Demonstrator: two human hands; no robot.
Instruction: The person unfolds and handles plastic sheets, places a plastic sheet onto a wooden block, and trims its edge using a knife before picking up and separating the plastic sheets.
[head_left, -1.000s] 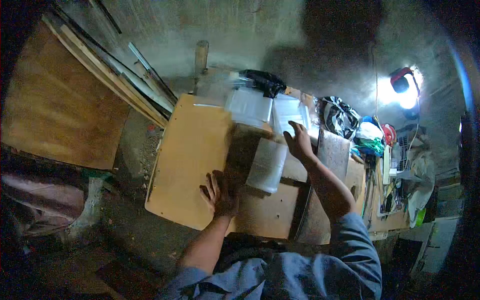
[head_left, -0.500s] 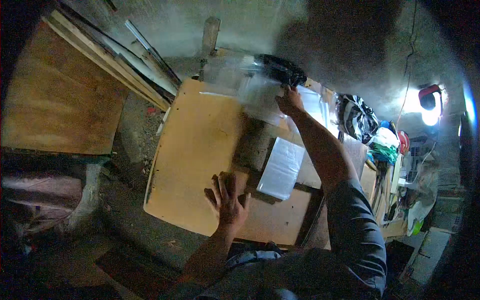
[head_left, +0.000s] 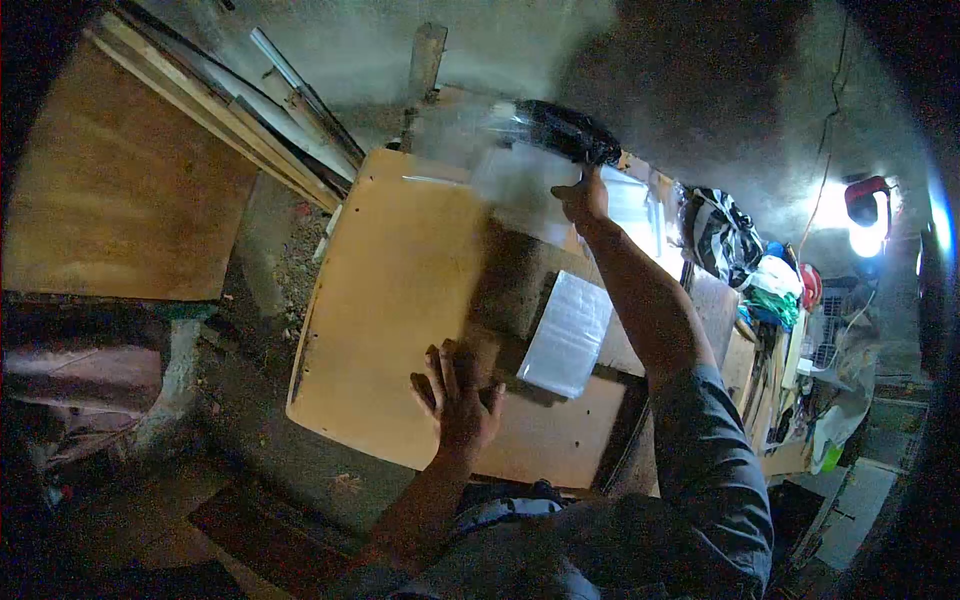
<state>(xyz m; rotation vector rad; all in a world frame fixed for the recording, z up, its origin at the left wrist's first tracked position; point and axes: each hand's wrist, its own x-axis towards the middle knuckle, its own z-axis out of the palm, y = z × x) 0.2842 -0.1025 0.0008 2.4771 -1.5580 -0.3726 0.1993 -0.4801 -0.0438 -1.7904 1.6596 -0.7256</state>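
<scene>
Just past the right hand (head_left: 584, 202) lies a crumpled black bag (head_left: 562, 130).

Fingertips of the right hand (head_left: 588, 200) are lost against the black bag (head_left: 560, 128), so whether they grip it cannot be told; the far plastic sheets (head_left: 515, 185) are blurred. Shadow obscures how the left hand (head_left: 463, 405) meets the tan board (head_left: 380, 290). The left edge cuts off the brown panel (head_left: 120, 190), and glare hides part of the lamp (head_left: 867, 205)
</scene>
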